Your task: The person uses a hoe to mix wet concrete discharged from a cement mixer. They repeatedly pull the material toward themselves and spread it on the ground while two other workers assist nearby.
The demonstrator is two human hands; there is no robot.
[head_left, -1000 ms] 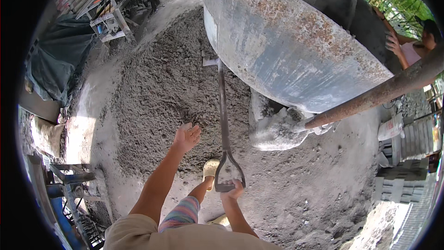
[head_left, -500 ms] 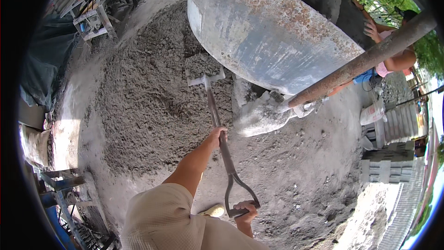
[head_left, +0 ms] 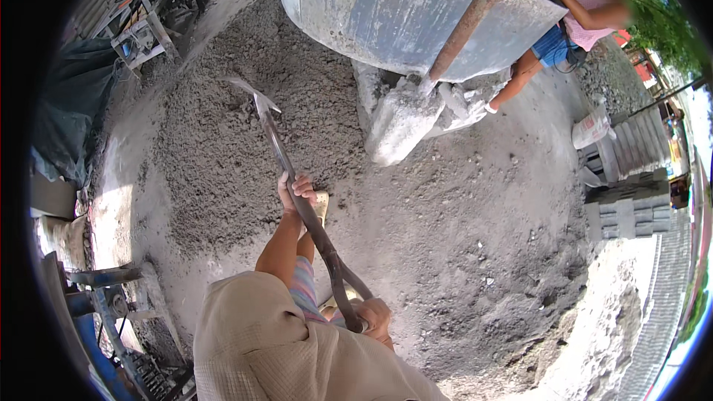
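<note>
A long-handled shovel (head_left: 297, 193) was held slantwise over a heap of grey sand-and-gravel mix (head_left: 230, 126), its blade raised up and to the left and its grip end low near the person's body. The left hand (head_left: 295, 190) was closed around the shaft about midway, the forearm stretched forward and up from a beige sleeve. The right hand (head_left: 373, 317) was wrapped around the D-shaped grip at the shaft's lower end, close to the torso, with the wrist bent; part of it was hidden by the handle. Whether the blade carried any material could not be made out for certain, since it was seen nearly edge-on. Just beyond the heap stood a large grey mixer drum (head_left: 401, 7), crossed by a rusty bar (head_left: 464, 22). At the right, well apart from the shovel, a pale sack (head_left: 592, 129) lay beside stacked grey blocks (head_left: 627, 204).
</note>
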